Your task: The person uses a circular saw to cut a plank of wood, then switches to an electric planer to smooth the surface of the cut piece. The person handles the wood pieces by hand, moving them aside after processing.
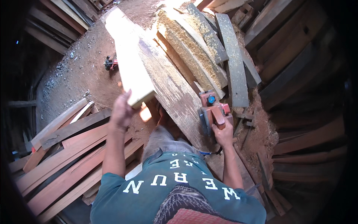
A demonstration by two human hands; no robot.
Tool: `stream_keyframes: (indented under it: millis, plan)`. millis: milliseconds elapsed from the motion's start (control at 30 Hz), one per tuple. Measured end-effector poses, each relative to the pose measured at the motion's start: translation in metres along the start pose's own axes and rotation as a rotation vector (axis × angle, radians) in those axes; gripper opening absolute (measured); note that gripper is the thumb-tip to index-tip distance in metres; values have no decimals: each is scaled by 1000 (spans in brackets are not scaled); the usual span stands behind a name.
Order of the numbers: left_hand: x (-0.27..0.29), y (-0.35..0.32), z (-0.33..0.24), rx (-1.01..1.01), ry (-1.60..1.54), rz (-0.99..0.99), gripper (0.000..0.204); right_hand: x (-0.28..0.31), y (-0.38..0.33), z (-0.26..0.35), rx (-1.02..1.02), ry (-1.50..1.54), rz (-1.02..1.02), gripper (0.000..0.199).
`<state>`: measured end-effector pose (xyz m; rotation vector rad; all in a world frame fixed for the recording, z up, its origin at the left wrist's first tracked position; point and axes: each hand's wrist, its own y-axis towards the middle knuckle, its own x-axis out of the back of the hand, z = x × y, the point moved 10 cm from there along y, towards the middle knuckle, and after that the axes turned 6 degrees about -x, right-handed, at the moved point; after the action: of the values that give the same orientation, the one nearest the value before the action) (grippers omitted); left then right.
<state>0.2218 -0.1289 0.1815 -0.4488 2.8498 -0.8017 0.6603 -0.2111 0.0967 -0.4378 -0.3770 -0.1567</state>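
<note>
My left hand (122,110) is closed around the near end of a long, pale board (134,67), which is washed out by bright light and stretches away from me. My right hand (224,132) grips the rear handle of an electric hand planer (217,116), orange-brown and dark with a blue knob on its front. A cord runs from the planer toward my body. Beneath, a wide weathered plank (179,95) lies lengthwise, with the planer at its right edge near the close end. Whether the planer touches that plank I cannot tell.
Boards strewn with shavings (194,48) lie to the far right. Stacked lumber (71,149) fills the near left, and more planks (298,48) line the right side. A small red and black tool (110,63) sits on the dirt floor (89,74) beyond my left hand.
</note>
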Motion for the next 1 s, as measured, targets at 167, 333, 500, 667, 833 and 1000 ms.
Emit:
stream_keyframes:
  millis: [167,333,500,667,833,1000]
  plan:
    - [7,-1,-134,-310,-356,107,52,0,7,17,23,53,22,30]
    - [7,7,-164,-244,-524,258,53,-10,7,16,54,56,49,31]
    - [-1,5,-171,-206,-593,431,65,-13,10,3,16,-4,78,35]
    - [2,-1,-163,-238,-577,392,55,-16,13,11,23,36,73,35]
    - [7,-11,-157,-282,-622,353,48,-24,13,0,-9,-52,136,35]
    - [5,-26,-136,-371,-695,291,40,-26,0,2,-30,-24,143,38]
